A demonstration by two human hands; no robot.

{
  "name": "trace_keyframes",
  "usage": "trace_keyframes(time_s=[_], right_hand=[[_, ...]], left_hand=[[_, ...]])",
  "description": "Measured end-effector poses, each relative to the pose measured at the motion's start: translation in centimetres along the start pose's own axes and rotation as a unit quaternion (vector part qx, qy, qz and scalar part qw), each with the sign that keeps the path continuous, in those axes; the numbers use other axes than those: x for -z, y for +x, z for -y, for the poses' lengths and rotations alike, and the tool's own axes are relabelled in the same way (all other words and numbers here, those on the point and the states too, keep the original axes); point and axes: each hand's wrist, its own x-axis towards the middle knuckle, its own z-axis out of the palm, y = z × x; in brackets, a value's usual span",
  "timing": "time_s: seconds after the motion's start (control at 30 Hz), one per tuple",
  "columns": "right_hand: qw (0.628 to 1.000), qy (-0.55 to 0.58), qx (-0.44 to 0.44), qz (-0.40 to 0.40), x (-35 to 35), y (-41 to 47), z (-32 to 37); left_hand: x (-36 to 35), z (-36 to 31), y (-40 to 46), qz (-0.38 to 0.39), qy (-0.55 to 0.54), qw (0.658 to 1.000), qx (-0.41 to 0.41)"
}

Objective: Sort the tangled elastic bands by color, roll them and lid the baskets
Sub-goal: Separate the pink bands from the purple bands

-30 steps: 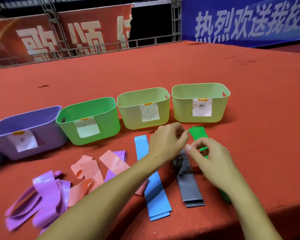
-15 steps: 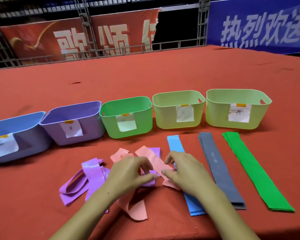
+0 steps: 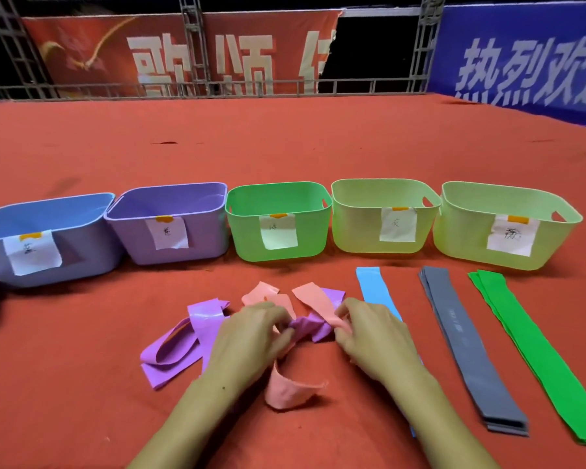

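Both my hands are working the tangle of pink and purple bands in the middle of the red table. My left hand is curling its fingers around the bunched purple band where it is knotting up with the pink band. My right hand is pinching the pink band's near end between thumb and fingers, right beside the purple bunch. Both grips are clamped on bands, fingertips nearly touching each other.

A loose pink loop is lying just below my hands, curling up off the cloth. Another pink piece is sticking out behind my left hand. A folded purple loop is lying to the left, partly under my left wrist.

Sorted bands are lying flat to the right: blue band running under my right hand, grey band next, green band farthest right, all well apart from the tangle.

Five baskets are standing in a row behind the bands, none lidded: blue basket, purple basket, green basket, then two pale yellow-green ones, the fourth basket and the fifth basket. Each is carrying a paper label on its front; writing too small to read. All look empty as far as I can see inside.

Banners and metal railing are standing behind the table.
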Motion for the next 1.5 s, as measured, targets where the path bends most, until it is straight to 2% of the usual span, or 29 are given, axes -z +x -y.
trace_keyframes(time_s=[0.13, 0.33, 0.4, 0.47, 0.53, 0.67, 0.77, 0.87, 0.93, 0.97, 1.0, 1.07, 1.13, 1.2, 1.3, 1.37, 1.5], right_hand=[[0.989, 0.147, 0.006, -0.033, -0.5, 0.4, 2.1], [0.933, 0.344, 0.017, -0.101, -0.8, 1.4, 5.1], [0.919, 0.377, 0.014, -0.115, -0.9, 1.7, 6.0], [0.902, 0.416, 0.009, -0.12, -1.0, 2.0, 6.8], [0.883, 0.453, 0.001, -0.127, -1.0, 2.2, 7.3], [0.823, 0.545, -0.032, -0.159, -0.2, 2.6, 7.3], [0.798, 0.583, -0.018, -0.155, 0.9, 2.6, 6.9], [0.802, 0.582, 0.015, -0.131, 1.7, 2.1, 6.7], [0.792, 0.599, 0.033, -0.114, 2.0, 1.6, 6.8], [0.784, 0.611, 0.042, -0.105, 2.2, 1.3, 7.0], [0.777, 0.62, 0.053, -0.096, 2.4, 1.0, 7.1], [0.765, 0.636, 0.069, -0.072, 2.5, 0.3, 7.2], [0.749, 0.656, 0.077, -0.041, 2.5, -0.2, 7.1], [0.748, 0.659, 0.078, -0.02, 2.3, -0.7, 6.7], [0.735, 0.675, 0.067, 0.007, 1.6, -1.3, 6.4], [0.73, 0.681, 0.052, 0.019, 1.3, -1.6, 6.4], [0.744, 0.666, 0.039, 0.044, 1.0, -2.5, 5.9]], left_hand=[[2.2, 2.9, 1.1, -0.092, -0.06, 0.993, 0.049], [6.8, 6.0, 1.6, -0.255, -0.027, 0.956, 0.141], [8.0, 6.1, 1.6, -0.276, 0.022, 0.939, 0.203], [8.3, 6.2, 1.5, -0.268, 0.1, 0.918, 0.277], [8.0, 6.7, 1.6, -0.233, 0.124, 0.911, 0.318], [7.1, 7.3, 1.7, -0.056, 0.121, 0.921, 0.365], [7.1, 5.9, 1.8, -0.038, 0.155, 0.931, 0.327], [7.8, 3.6, 2.4, -0.098, 0.172, 0.954, 0.224], [7.6, 1.8, 2.6, -0.089, 0.024, 0.99, 0.102], [7.1, 0.9, 2.6, -0.059, -0.091, 0.992, 0.064], [6.3, 0.1, 2.7, -0.028, -0.198, 0.979, 0.05], [4.9, -0.9, 3.0, -0.029, -0.305, 0.949, 0.078], [4.1, -1.0, 3.3, -0.039, -0.327, 0.934, 0.135], [3.8, -0.7, 3.4, -0.007, -0.347, 0.925, 0.155], [4.0, -1.1, 3.2, 0.048, -0.538, 0.824, 0.17], [4.2, -1.6, 3.3, 0.034, -0.594, 0.782, 0.183], [4.0, -0.9, 4.0, 0.011, -0.68, 0.694, 0.235]])
